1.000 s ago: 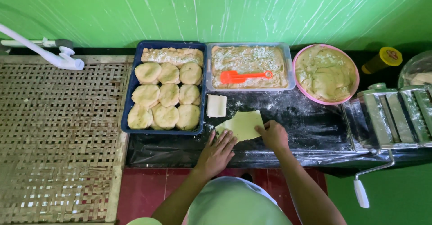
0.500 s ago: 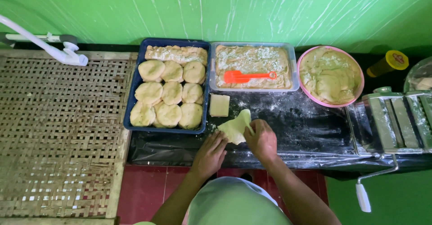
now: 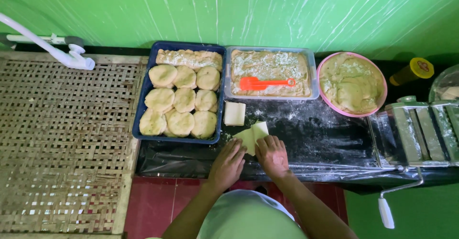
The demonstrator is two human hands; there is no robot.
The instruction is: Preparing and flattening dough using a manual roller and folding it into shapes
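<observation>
Pale yellow, thin folded dough sheet (image 3: 252,136) lies on the flour-dusted black desk (image 3: 315,133) at lower centre; left hand (image 3: 228,161) and right hand (image 3: 271,154) press its edges, fingers flat, grasping nothing; thin dough could tear or stick where flour is sparse.

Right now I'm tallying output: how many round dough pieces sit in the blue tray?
9 rounds in the blue tray, in three rows of three: top row, middle row, bottom row. They overlap, so more could be hidden. A long floured strip lies behind them.
</observation>
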